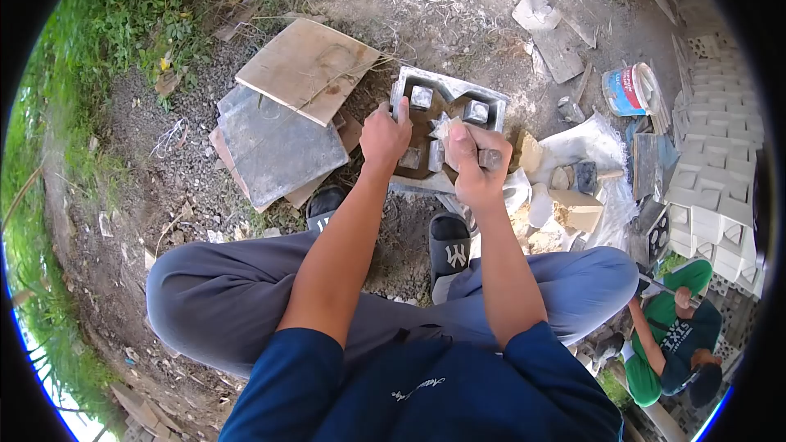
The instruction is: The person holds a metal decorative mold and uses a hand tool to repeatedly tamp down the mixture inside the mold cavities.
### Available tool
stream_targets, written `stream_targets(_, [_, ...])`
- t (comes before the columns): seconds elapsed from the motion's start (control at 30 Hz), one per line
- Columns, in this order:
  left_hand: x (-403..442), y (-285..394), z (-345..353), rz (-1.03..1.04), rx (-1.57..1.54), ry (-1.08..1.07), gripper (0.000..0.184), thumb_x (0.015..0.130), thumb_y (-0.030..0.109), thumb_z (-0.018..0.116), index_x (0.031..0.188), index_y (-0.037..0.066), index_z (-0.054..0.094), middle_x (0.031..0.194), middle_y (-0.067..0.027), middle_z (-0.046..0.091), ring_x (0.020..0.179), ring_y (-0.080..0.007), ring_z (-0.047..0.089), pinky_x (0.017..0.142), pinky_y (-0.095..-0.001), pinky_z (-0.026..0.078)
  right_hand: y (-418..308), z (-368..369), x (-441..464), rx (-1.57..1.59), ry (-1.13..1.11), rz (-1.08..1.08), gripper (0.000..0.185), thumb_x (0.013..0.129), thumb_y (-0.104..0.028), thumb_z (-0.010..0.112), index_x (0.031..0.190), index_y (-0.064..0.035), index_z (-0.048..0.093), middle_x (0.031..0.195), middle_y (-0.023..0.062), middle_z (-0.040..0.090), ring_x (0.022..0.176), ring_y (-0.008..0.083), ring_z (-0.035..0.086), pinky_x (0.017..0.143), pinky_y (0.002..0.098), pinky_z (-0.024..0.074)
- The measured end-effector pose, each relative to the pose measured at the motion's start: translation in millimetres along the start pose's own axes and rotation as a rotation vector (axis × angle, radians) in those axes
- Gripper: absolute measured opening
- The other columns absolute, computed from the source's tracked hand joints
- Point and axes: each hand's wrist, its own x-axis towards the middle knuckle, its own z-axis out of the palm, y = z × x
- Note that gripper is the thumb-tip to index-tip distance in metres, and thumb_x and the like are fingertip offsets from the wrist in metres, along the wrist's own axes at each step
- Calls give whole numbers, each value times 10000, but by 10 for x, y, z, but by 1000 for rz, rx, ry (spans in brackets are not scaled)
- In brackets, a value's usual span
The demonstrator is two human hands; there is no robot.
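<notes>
A square grey metal mould (452, 82) lies on the ground between my feet, with raised blocks and a star-shaped middle inside its rim. My left hand (386, 135) grips its left rim, thumb on top and fingers curled down the outer side. Over the middle right of the mould, my right hand (479, 168) is closed around a small pale piece (444, 128), perhaps sponge or foam; its kind is unclear. The piece is at the star-shaped part, and my hand covers some of the right-hand cavity.
Left of the mould lie stacked boards, a tan one (307, 65) over a grey one (282, 147). On the right are yellowish foam chunks (577, 209), a white plastic sheet (585, 143) and a paint bucket (634, 90). Pale blocks (712, 164) are stacked behind a seated co-worker (675, 336).
</notes>
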Motion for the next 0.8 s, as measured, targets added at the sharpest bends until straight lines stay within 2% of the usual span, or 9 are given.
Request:
stream_targets(0.13, [15, 15, -9, -23, -51, -46, 609, 989, 572, 464, 1053, 3, 670, 1023, -264, 704, 984, -456, 674, 861, -531, 531, 229, 12, 126, 98, 28, 198, 474, 1027, -192, 598, 612, -13, 454, 539, -30, 397, 515, 56, 324, 476, 293, 246])
stream_targets(0.27, [1, 10, -7, -37, -20, -5, 611, 980, 582, 475, 1065, 12, 678, 1011, -249, 711, 986, -451, 675, 863, -527, 529, 137, -41, -15, 98, 39, -15, 466, 1019, -193, 613, 618, -7, 465, 553, -23, 397, 521, 70, 325, 485, 297, 252])
stream_targets(0.4, [0, 17, -41, -8, -137, -40, 621, 991, 562, 476, 1011, -27, 669, 982, -270, 704, 964, -459, 669, 850, -528, 514, 221, 94, 62, -91, 31, -5, 469, 1010, -191, 624, 623, 19, 463, 543, -18, 386, 517, 68, 328, 482, 298, 256])
stream_targets(0.57, [62, -206, 130, 46, -311, 30, 628, 1011, 533, 472, 938, -64, 651, 912, -309, 681, 927, -486, 649, 808, -533, 477, 198, 47, -83, 111, 4, 40, 477, 1017, -208, 620, 623, 23, 482, 559, -22, 400, 548, 66, 360, 501, 277, 283])
stream_targets(0.63, [85, -151, 84, 37, -419, 30, 638, 1003, 546, 491, 945, -69, 651, 884, -300, 678, 901, -461, 656, 808, -501, 485, 230, 141, 34, 26, 42, 63, 490, 1009, -237, 634, 609, 3, 484, 565, -30, 419, 521, 65, 360, 474, 284, 265])
stream_targets(0.67, [78, -138, 62, 12, -436, -3, 635, 999, 550, 509, 958, -67, 650, 891, -274, 677, 870, -415, 656, 804, -464, 487, 191, 94, 31, 84, 73, 134, 432, 1029, -183, 572, 639, -25, 472, 564, -25, 386, 540, 67, 348, 475, 288, 241])
stream_targets(0.7, [83, -162, 85, 18, -431, -7, 635, 999, 550, 509, 958, -67, 650, 891, -274, 677, 870, -415, 656, 804, -464, 487, 177, 23, -24, 86, 81, 132, 432, 1029, -183, 572, 639, -25, 472, 564, -25, 386, 540, 67, 348, 475, 288, 241])
stream_targets(0.77, [158, -288, 199, 51, -562, -5, 609, 997, 538, 537, 984, -60, 651, 895, -218, 685, 843, -320, 652, 790, -417, 487, 183, -150, -119, 322, 98, -20, 447, 996, -256, 659, 665, -4, 497, 618, -18, 443, 561, 68, 361, 481, 290, 256])
stream_targets(0.8, [200, -357, 250, 73, -642, -40, 579, 992, 522, 568, 1029, -48, 659, 904, -157, 688, 840, -232, 631, 783, -378, 485, 40, -104, -133, 338, 122, -67, 488, 989, -304, 662, 647, -6, 480, 607, -3, 442, 555, 79, 360, 484, 287, 249])
